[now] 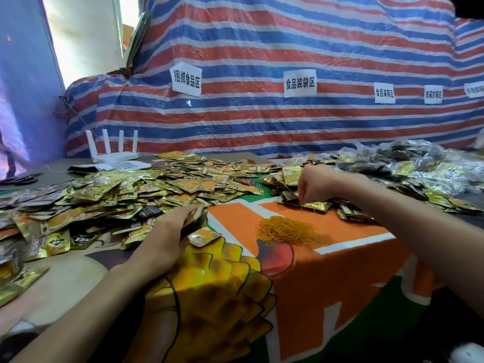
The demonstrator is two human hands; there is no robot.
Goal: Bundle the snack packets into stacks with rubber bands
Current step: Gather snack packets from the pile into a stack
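A big loose heap of gold and black snack packets [136, 189] covers the left and middle of the table. My left hand [167, 231] grips a thick stack of packets [195, 221] at the heap's near edge. A single gold packet [205, 237] lies just beside that stack. My right hand [314, 184] hangs with fingers curled down over a smaller group of packets [317, 205] on the right; whether it pinches anything I cannot tell. A pile of yellow rubber bands [288, 230] lies on the cloth between my hands.
The table wears an orange, green and yellow printed cloth [340, 258]. Bagged dark packets [408, 163] are heaped at the far right. A white router [115, 153] stands at the back left, with scissors [21, 179] near it. A striped tarp with paper labels [262, 87] closes off the back.
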